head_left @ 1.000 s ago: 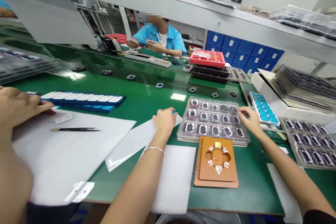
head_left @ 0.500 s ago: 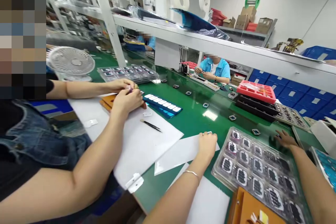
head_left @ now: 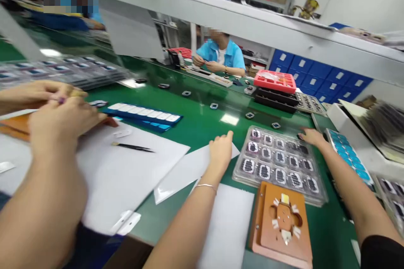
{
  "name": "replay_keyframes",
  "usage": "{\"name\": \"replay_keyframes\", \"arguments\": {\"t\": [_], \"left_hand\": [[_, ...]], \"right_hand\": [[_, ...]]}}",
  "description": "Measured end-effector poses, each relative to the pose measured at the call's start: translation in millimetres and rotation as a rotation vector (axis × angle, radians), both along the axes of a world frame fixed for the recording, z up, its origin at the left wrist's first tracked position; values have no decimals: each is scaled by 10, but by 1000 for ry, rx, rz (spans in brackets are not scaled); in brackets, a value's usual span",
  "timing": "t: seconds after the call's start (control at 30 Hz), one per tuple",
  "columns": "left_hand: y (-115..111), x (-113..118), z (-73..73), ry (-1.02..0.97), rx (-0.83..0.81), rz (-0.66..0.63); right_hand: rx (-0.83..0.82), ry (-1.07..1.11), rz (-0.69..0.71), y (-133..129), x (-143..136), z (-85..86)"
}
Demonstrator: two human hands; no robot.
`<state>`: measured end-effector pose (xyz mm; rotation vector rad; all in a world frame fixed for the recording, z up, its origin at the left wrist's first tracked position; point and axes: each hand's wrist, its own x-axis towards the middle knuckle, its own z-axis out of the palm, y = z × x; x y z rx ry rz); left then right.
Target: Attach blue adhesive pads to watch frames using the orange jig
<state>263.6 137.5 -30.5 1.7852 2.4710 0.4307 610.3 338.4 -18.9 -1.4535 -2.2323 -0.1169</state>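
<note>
Part (head_left: pixel 300 136) at the frame's right lay at the half-bent right hand (head_left: pixel 312 137), grip unclear; it seemed light, stiff, best held by edges. Left hand (head_left: pixel 221 148), near centre, was curled, contents hidden.

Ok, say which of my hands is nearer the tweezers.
Left. Your left hand is right of the black tweezers, at the glossy white sheet; your right hand is farther, by the far right corner of the clear tray.

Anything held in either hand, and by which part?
Can't tell. Right hand is at a small dark part, grip blurred; left hand is curled, hiding any hold.
</note>
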Motion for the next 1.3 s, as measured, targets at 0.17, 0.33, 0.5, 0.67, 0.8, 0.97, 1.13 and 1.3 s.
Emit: {"name": "replay_keyframes", "arguments": {"t": [0.17, 0.33, 0.5, 0.67, 0.8, 0.97, 1.13, 1.3], "left_hand": [[13, -52, 7, -85, 23, 1], [-6, -79, 43, -207, 178, 40], [-120, 27, 120, -441, 475, -52], [-338, 255, 155, -1190, 436, -496], [-518, 490, 160, -1270, 157, -873], [-629, 703, 106, -1338, 88, -1024], [-655, 792, 44, -1406, 194, -992], [-694, 836, 6, -1368, 109, -1046]], "right_hand": [[21, -73, 76, -803, -68, 126], [69, -18, 212, -1712, -112, 101], [124, 179, 198, -2270, -83, -94], [143, 313, 138, -2426, -83, -126], [126, 346, 133, -2447, -118, -90], [97, 412, 213, -2510, -209, -71], [-106, 684, 394, -2741, -482, -64], [-321, 988, 360, -2894, -680, -111]]}}
